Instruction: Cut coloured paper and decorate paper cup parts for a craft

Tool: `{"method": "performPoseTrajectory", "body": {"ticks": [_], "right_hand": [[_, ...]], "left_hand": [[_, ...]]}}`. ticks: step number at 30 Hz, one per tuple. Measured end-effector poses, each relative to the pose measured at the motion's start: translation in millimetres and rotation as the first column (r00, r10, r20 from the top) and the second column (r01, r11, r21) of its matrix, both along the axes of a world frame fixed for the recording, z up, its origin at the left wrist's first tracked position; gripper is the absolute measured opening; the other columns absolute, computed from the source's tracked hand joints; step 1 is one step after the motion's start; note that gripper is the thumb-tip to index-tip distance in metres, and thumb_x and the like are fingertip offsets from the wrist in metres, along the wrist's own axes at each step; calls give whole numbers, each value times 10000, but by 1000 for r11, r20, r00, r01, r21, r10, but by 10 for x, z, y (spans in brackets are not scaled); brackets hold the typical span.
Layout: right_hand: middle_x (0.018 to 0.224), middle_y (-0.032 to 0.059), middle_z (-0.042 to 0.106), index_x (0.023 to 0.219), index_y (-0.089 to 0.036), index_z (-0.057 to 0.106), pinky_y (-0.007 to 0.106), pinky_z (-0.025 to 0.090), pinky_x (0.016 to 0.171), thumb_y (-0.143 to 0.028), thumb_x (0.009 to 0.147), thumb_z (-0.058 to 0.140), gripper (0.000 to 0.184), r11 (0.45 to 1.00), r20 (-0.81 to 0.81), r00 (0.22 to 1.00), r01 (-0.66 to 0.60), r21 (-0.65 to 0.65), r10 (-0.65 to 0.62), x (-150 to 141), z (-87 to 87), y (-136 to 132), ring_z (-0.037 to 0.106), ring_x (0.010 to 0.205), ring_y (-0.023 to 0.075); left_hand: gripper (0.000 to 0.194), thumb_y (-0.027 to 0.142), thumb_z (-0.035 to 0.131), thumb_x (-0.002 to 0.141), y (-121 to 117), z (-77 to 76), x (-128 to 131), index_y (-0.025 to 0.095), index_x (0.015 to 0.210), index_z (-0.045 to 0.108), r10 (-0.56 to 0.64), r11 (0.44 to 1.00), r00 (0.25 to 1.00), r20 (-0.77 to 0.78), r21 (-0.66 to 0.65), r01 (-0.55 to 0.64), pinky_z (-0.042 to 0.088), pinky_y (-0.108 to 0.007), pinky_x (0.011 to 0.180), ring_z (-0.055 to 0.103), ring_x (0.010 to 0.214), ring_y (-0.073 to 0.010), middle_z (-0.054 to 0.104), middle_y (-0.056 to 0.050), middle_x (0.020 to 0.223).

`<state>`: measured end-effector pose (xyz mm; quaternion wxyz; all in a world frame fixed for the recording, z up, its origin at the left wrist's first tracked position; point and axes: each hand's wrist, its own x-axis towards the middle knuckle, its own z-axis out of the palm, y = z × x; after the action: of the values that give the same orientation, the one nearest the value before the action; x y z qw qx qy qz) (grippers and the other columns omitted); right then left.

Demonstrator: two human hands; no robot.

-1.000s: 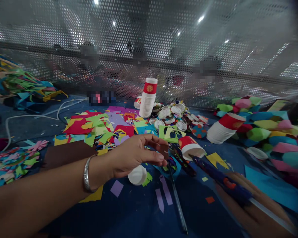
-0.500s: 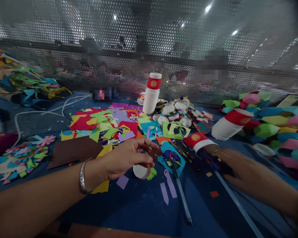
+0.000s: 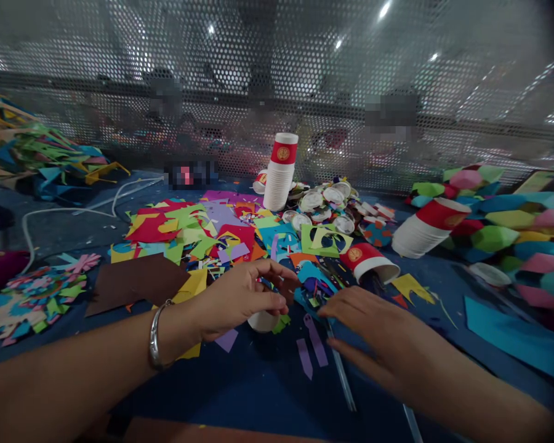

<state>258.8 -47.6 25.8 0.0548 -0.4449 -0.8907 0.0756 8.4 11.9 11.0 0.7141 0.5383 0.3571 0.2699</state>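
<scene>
My left hand (image 3: 253, 292), with a silver bracelet on its wrist, hovers with loosely curled fingers, a gap showing between thumb and fingers. Under it is a white round piece (image 3: 262, 322), partly hidden; I cannot tell whether the hand touches it. My right hand (image 3: 367, 326) is slightly blurred, palm down, thumb and fingers apart. It lies beside a clear pen-like stick (image 3: 342, 375) and a cut blue paper (image 3: 310, 274). Two purple paper strips (image 3: 314, 341) lie between the hands. A red and white paper cup (image 3: 372, 261) rests on its side beyond my right hand.
Coloured paper scraps (image 3: 189, 227) cover the middle of the blue table. Behind stand stacked paper cups (image 3: 279, 178) and a heap of white round pieces (image 3: 321, 203). A tilted cup stack (image 3: 429, 227) and folded paper shapes (image 3: 508, 227) are at right. A perforated metal panel (image 3: 240, 55) closes the back.
My right hand has moved left, from beside the tipped cup to near the stick and blue paper. Yellow and blue paper at right now show. My left hand stays nearly still.
</scene>
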Motion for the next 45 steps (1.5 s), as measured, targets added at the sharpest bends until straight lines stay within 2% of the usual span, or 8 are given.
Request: {"method": "performPoseTrajectory", "body": {"ticks": [5,9,13,17,21,26,35,45], "right_hand": [[1129,114,638,1146,-180,635,574,498,944,-141,867,653,282,998,38,998,-48,-42,50,-171,-63,136,580,1099,333],[1147,110,619,1104,-181,608,563,474,961,-130,855,657,259,995,28,998,-50,-90,53,-154,-67,186,556,1105,325],[1088,81,611,1055,-184,586,478,471,943,-90,843,643,239,992,-14,1000,-25,-123,23,-150,-65,210,558,1057,275],[961,30,616,906,-204,571,343,474,810,-65,858,597,149,982,-101,994,11,-186,-30,-141,-15,249,578,901,199],[851,6,646,882,-209,589,264,438,650,-240,933,613,64,933,-223,965,54,-355,-141,-83,116,268,575,731,148],[759,-5,612,851,-212,604,250,375,543,-377,939,634,189,928,-454,845,122,-353,-284,-17,168,288,513,624,121],[796,-20,558,878,-210,591,221,428,600,-397,905,708,223,876,-704,560,87,-474,-436,-98,-38,341,514,699,112],[750,-36,551,875,-203,591,199,406,583,-379,909,718,220,848,-719,497,70,-526,-487,-112,-122,342,484,667,93]], "left_hand": [[356,118,698,759,-13,-4,-4,178,1102,624,0,999,1000,0,32,0,482,-265,722,632,786,-127,685,-16,942],[354,115,707,738,-3,-14,-7,185,1073,618,3,999,1000,29,42,-4,485,-278,764,621,809,-129,681,-16,981],[369,134,706,754,-1,-40,-9,202,1106,618,5,998,1000,26,70,-7,491,-292,776,628,823,-136,680,-16,1010],[349,161,696,783,-7,-51,4,188,1119,606,16,997,1000,-6,80,-16,495,-296,743,654,809,-152,692,-31,972],[303,194,683,809,-18,-58,25,182,1101,602,39,996,999,3,85,-39,513,-309,742,675,792,-161,694,-38,962],[294,174,676,796,-25,-66,47,186,1079,599,85,994,995,57,68,-89,523,-312,752,672,797,-155,685,-33,980],[359,190,739,770,-70,-107,113,184,1103,605,98,991,992,82,87,-105,495,-285,705,665,788,-155,708,-49,967],[365,319,753,799,-108,-143,173,189,1090,575,103,990,995,6,98,-103,382,-204,528,610,634,-120,704,-33,817]]}}
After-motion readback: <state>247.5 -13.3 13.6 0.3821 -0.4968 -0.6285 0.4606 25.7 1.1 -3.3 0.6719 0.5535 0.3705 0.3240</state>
